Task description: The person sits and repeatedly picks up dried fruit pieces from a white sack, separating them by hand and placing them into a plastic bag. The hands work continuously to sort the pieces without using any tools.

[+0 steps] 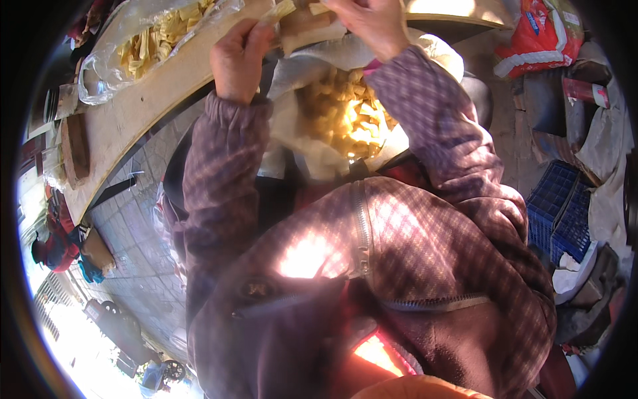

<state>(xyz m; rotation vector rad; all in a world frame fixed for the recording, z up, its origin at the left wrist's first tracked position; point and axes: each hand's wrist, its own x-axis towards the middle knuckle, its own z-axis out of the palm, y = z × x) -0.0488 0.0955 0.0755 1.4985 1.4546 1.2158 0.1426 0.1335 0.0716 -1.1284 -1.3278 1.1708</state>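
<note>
Near the top edge, my left hand (241, 60) pinches a flat pale yellow strip (280, 11) between thumb and fingers. Opposite it, my right hand (376, 27) has its fingertips at a short pale yellow piece (319, 8); the picture's edge partly cuts off these fingers. A brown block or board (311, 30) lies between the hands on the table side. Below them, in front of my lap, a whitish open sack (299, 70) holds many short yellow pieces (366, 119), some in bright sun. My right forearm hides part of the sack.
A curved wooden tabletop (149, 99) carries a clear plastic bag (94, 85) of yellow strips (149, 45) and a brown wooden block (75, 149). To the right are a red printed bag (536, 40) and blue plastic crates (556, 204). Paving (134, 234) shows at left.
</note>
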